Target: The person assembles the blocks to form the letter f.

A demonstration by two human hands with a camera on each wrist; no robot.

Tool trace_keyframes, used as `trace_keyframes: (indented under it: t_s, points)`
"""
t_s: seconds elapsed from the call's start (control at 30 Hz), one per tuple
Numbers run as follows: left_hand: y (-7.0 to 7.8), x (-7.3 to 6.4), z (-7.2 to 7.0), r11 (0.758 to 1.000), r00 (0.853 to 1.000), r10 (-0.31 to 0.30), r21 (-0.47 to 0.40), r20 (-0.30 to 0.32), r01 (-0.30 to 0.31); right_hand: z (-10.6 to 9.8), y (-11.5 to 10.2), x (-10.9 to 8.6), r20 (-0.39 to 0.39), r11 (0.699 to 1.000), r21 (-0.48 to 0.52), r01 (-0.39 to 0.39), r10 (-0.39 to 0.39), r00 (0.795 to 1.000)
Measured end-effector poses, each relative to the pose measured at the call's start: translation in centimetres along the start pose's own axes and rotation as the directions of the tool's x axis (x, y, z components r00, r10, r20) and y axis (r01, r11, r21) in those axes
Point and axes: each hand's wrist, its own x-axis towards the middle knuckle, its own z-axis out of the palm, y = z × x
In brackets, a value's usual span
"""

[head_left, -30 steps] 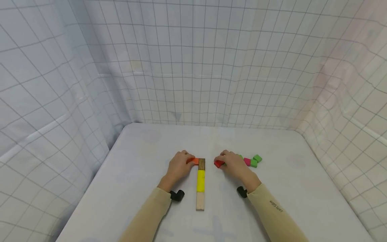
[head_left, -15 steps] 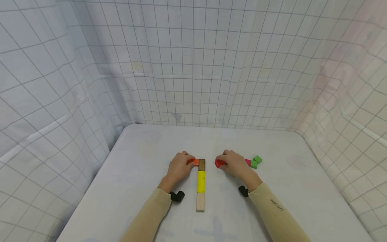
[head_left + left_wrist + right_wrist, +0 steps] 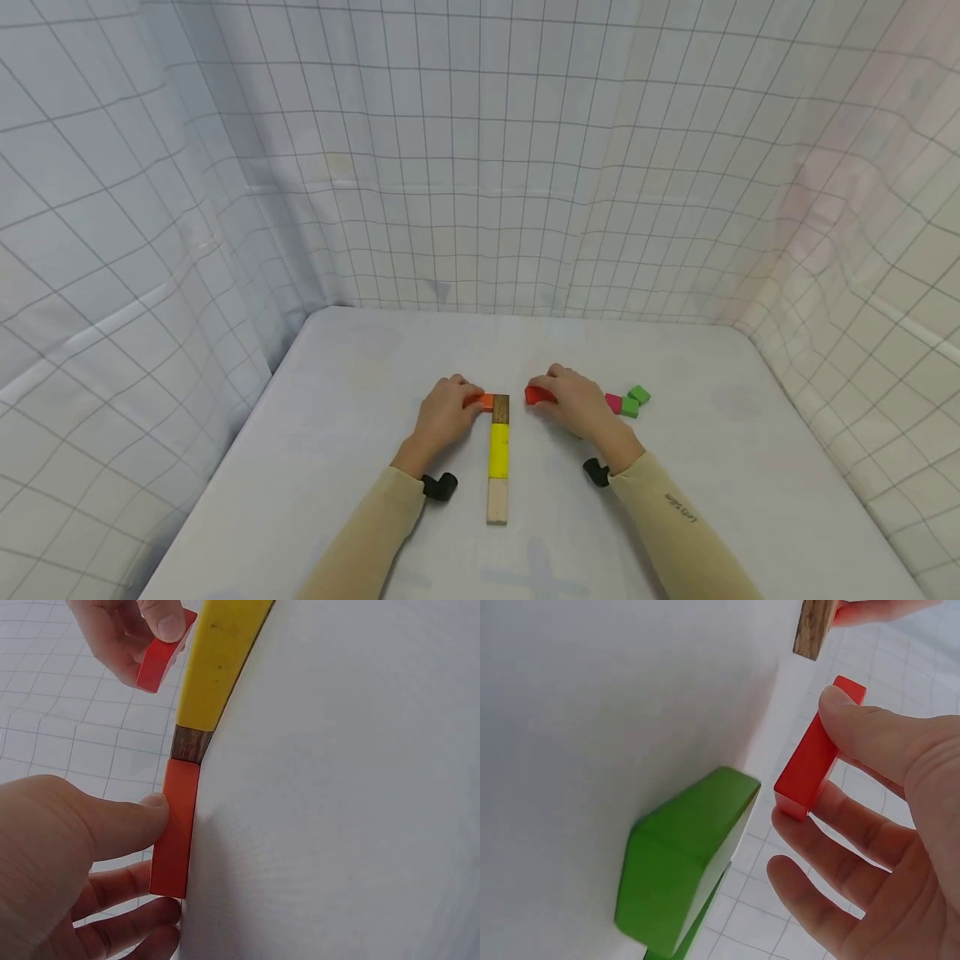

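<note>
My left hand (image 3: 444,414) pinches an orange block (image 3: 176,832) between thumb and fingers. The block's end meets a brown wood-grain block (image 3: 501,409), the far end of a straight row. Behind the brown one come a yellow block (image 3: 498,451) and a pale wooden block (image 3: 497,502), end to end. To the right of the row, my right hand (image 3: 579,406) grips a red block (image 3: 810,757), thumb on one face and fingertips on the other. A gap separates the red block from the brown one. Fingers hide part of each held block.
Beside the right hand lies a large-looking green block (image 3: 682,855) in the right wrist view. Farther right are a pink block (image 3: 613,403) and small green blocks (image 3: 630,407). A grid-patterned curtain (image 3: 480,192) rises behind the white table (image 3: 360,350).
The right hand has shifted slightly left and away from me, bringing the red block nearer the row and turning it more sideways. The left hand and the row have stayed in place.
</note>
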Motion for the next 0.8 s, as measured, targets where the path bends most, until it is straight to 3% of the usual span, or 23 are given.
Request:
trace_keyframes:
  t_s: [0.3, 0.6, 0.8]
  points:
    - [-0.1, 0.2, 0.1, 1.0, 1.0, 0.002, 0.002, 0.0, -0.002, 0.7, -1.3, 0.6, -0.011, 0.999, 0.043, -0.01, 0.011, 1.0]
    - [-0.4, 0.4, 0.4, 1.0, 1.0, 0.024, -0.012, 0.001, -0.024, 1.5, -1.9, 1.0, 0.064, 0.992, 0.1, -0.076, 0.07, 0.996]
    - [-0.5, 0.4, 0.3, 1.0, 1.0, 0.019, -0.015, -0.004, -0.019, 1.7, -1.9, 1.2, 0.082, 0.991, 0.104, -0.081, 0.072, 0.994]
